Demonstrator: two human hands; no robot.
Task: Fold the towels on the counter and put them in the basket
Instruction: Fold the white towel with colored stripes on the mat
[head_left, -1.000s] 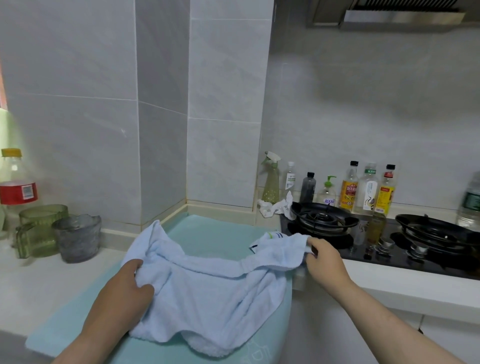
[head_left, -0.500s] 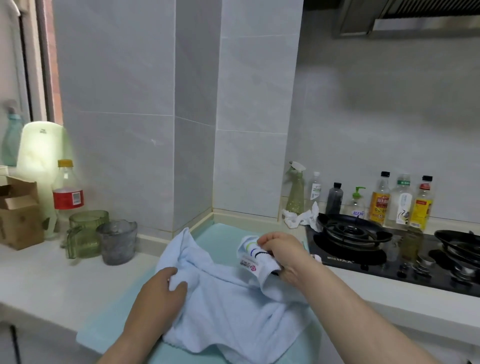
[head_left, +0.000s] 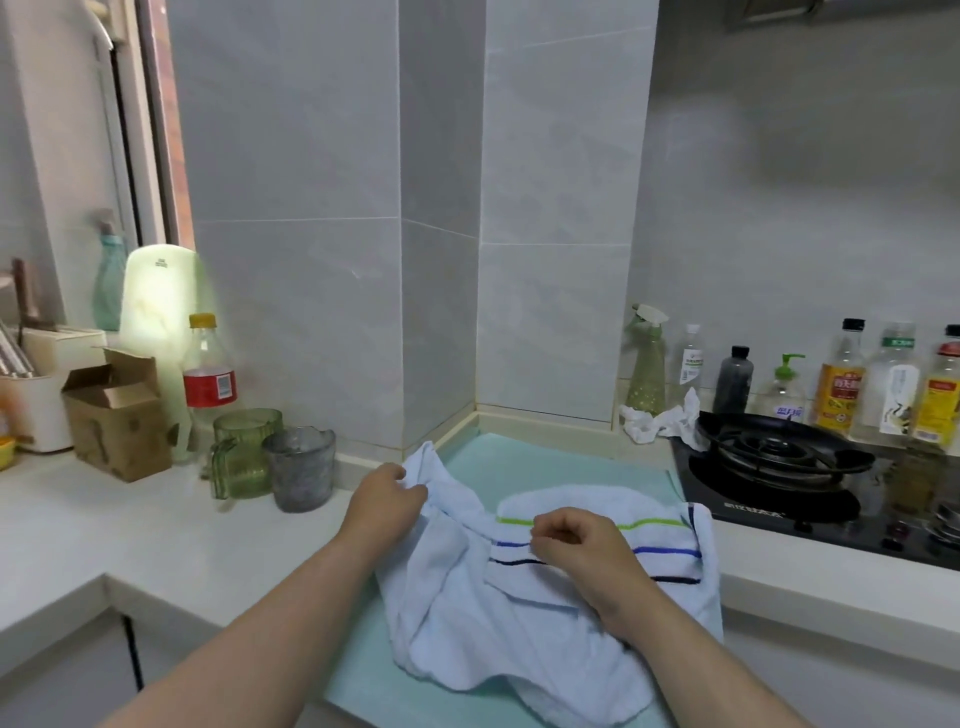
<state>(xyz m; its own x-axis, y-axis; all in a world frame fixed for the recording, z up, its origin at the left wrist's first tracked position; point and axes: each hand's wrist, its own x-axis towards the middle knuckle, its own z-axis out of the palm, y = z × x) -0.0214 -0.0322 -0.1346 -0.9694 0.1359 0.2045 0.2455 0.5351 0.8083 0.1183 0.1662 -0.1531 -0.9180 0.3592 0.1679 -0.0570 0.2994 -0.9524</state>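
Note:
A pale blue towel (head_left: 498, 629) lies rumpled on a mint-green mat (head_left: 524, 462) on the counter. Its right end is folded over, showing green, blue and dark stripes. My left hand (head_left: 387, 501) grips the towel's far left corner, fingers curled round the cloth. My right hand (head_left: 576, 540) rests on the striped end, its fingers curled and pinching the fabric near the stripes. No basket is in view.
A green jug (head_left: 244, 452) and a grey cup (head_left: 301, 467) stand left of the mat, with a cola bottle (head_left: 208, 374) and a cardboard box (head_left: 117, 410) behind. A black gas hob (head_left: 779, 467) lies to the right, bottles (head_left: 841, 379) and a crumpled white rag (head_left: 657, 423) behind it.
My right hand carried the towel's right corner inward and laid the striped end flat over the rest. The left hand shifted to the far left corner. The view turned left.

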